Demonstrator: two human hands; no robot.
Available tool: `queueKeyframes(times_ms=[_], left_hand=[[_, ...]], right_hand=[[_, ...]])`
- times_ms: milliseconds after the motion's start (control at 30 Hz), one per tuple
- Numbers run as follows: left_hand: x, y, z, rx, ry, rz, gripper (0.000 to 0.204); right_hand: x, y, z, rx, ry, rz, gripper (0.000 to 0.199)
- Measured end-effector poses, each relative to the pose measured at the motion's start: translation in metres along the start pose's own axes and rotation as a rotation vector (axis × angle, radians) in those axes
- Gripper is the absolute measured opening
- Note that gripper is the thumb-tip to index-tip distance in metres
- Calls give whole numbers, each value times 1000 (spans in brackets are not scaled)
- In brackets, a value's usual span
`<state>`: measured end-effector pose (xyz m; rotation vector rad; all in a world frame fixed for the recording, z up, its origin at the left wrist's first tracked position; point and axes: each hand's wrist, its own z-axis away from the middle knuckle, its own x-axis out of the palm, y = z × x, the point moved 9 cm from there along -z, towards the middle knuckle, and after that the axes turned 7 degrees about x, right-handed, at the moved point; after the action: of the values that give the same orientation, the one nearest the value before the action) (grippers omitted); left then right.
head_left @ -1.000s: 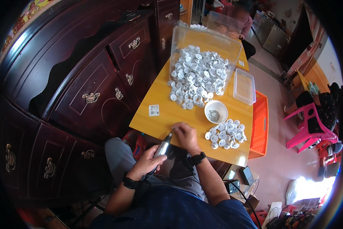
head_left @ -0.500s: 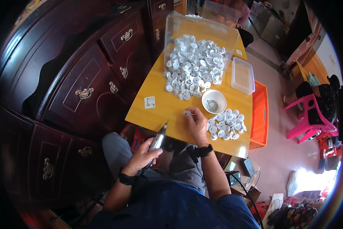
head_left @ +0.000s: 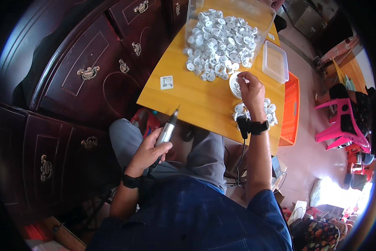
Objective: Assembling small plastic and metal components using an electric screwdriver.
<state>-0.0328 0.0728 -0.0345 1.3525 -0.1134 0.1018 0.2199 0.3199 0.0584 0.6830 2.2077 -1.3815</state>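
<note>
Silver pen-type rotary tool [head_left: 167, 129] gripped mid-barrel in closed left hand [head_left: 148, 152], tip up, off the near edge of yellow table [head_left: 196, 100]. Right hand [head_left: 251, 90] pinched closed over small white bowl [head_left: 234, 81]; contents of pinch not discernible. Likely light, rigid, smooth: best held along the barrel, clear of the slender tip.

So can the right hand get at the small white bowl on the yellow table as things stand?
Probably yes: the right hand is poised right at the small white bowl, fingers pinched together, with nothing between them.
</note>
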Motion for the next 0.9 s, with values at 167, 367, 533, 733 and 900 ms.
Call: queueKeyframes(times_ms=[167, 367, 533, 733, 900], left_hand=[[-4, -8, 1, -25, 10, 22, 52], [-8, -7, 3, -16, 17, 13, 51], [-14, -7, 23, -114, -125, -134, 57], [-52, -85, 13, -180, -281, -723, 64], [-42, -165, -65, -290, -374, -1256, 56]], right_hand=[[40, -14, 10, -4, -154, -51, 15], [82, -29, 45, -23, -335, -8, 17], [93, -24, 59, -3, -292, -52, 18], [105, -19, 70, 80, -257, -224, 19], [107, -10, 74, 124, -256, -231, 18]])
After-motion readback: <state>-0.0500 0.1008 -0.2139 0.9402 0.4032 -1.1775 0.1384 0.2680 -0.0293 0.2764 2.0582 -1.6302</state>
